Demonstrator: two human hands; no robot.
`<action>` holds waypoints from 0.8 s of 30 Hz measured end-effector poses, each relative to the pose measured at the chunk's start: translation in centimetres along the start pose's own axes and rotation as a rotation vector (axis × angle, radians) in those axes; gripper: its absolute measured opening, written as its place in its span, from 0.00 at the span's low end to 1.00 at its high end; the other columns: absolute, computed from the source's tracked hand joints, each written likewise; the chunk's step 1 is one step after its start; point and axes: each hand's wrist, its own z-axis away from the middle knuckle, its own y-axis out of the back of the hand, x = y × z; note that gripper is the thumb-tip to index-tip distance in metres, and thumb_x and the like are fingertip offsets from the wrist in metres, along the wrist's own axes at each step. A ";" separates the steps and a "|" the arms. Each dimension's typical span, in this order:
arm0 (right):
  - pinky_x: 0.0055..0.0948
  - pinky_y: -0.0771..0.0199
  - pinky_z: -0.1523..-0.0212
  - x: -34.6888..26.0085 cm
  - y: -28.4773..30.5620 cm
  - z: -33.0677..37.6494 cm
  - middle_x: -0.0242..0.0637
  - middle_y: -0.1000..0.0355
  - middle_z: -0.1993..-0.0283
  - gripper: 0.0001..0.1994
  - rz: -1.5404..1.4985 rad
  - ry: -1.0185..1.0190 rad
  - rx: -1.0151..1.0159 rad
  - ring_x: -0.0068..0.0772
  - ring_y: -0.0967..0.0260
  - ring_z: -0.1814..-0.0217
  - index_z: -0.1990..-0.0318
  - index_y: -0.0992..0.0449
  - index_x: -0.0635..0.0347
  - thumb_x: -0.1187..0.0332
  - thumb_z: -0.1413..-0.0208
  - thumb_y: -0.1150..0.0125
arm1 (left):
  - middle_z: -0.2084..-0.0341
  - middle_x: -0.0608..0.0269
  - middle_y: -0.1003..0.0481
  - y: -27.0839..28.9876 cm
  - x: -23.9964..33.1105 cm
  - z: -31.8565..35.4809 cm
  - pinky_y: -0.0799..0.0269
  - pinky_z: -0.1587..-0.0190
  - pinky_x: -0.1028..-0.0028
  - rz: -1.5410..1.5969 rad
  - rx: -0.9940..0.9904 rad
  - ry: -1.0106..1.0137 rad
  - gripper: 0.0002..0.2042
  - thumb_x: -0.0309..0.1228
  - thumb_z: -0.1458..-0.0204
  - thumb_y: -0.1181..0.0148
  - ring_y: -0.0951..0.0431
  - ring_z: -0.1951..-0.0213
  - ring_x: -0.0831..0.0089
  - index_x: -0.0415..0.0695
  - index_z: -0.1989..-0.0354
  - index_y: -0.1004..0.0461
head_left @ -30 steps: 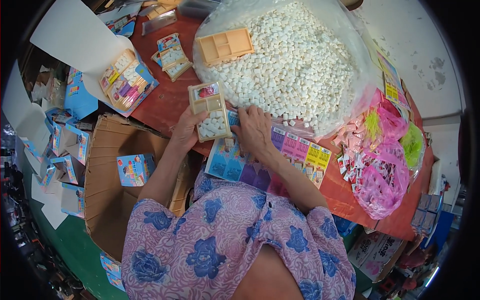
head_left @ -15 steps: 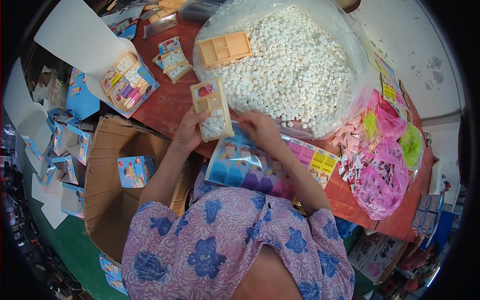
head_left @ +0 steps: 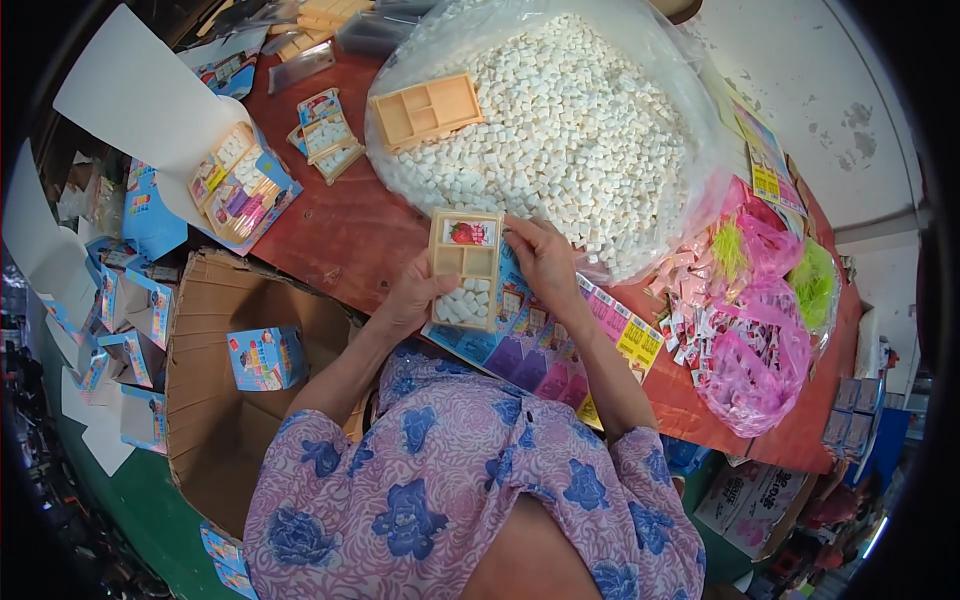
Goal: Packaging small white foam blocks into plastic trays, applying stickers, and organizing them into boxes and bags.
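Note:
My left hand (head_left: 415,293) grips the left edge of a small tan compartment tray (head_left: 466,268). Its lowest compartment holds white candy pieces, the middle ones look bare, and a small red-and-white packet lies in the top one. My right hand (head_left: 543,257) touches the tray's top right corner, by the packet. Under the tray lies a stack of colourful printed cards (head_left: 545,345) on the red table (head_left: 340,235). Just beyond is a big clear bag of white candy pieces (head_left: 570,130) with an empty tan tray (head_left: 428,109) resting on it.
Filled trays (head_left: 328,135) and printed boxes (head_left: 240,190) lie at the table's left. An open cardboard carton (head_left: 215,400) with a blue box (head_left: 265,357) stands lower left, with more blue boxes (head_left: 125,320) beside it. Pink packets in bags (head_left: 750,340) sit at the right.
The tray has been lifted and turned upright over the cards. My right hand moved from the cards up to the tray's top corner, where a red packet now lies.

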 end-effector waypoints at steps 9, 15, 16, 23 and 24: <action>0.33 0.36 0.65 -1.0 -0.2 1.7 0.39 0.35 0.66 0.24 0.260 0.134 -0.205 0.39 0.37 0.65 0.51 0.38 0.55 0.76 0.61 0.49 | 0.59 0.60 0.33 0.2 -0.5 0.7 0.34 0.56 0.75 0.004 0.072 -0.019 0.19 0.26 0.55 0.49 0.31 0.59 0.75 0.39 0.53 0.41; 0.33 0.37 0.62 -1.5 -0.1 2.2 0.42 0.37 0.59 0.28 0.234 0.147 -0.277 0.41 0.38 0.61 0.50 0.40 0.56 0.76 0.67 0.47 | 0.59 0.60 0.33 0.4 -0.4 1.0 0.35 0.56 0.74 0.006 0.092 -0.005 0.18 0.25 0.54 0.50 0.31 0.58 0.74 0.39 0.53 0.41; 0.33 0.37 0.62 -1.4 -0.1 2.3 0.42 0.37 0.59 0.28 0.234 0.146 -0.277 0.41 0.38 0.61 0.50 0.40 0.56 0.76 0.67 0.47 | 0.59 0.60 0.33 0.4 -0.4 1.0 0.35 0.56 0.74 0.004 0.095 -0.007 0.18 0.25 0.54 0.50 0.31 0.58 0.74 0.39 0.53 0.41; 0.34 0.38 0.63 -1.3 -0.4 1.4 0.43 0.37 0.61 0.16 -0.051 -0.021 -0.208 0.42 0.39 0.61 0.59 0.34 0.56 0.75 0.60 0.47 | 0.59 0.60 0.32 0.9 0.0 1.1 0.35 0.56 0.75 -0.037 0.107 -0.002 0.18 0.25 0.54 0.50 0.31 0.58 0.75 0.39 0.53 0.40; 0.33 0.38 0.64 -0.9 -0.7 0.9 0.43 0.37 0.61 0.12 -0.218 -0.182 -0.233 0.42 0.39 0.61 0.62 0.32 0.57 0.75 0.58 0.48 | 0.60 0.60 0.32 0.7 0.1 1.1 0.34 0.56 0.75 -0.026 0.122 -0.008 0.17 0.25 0.55 0.50 0.30 0.59 0.75 0.39 0.54 0.40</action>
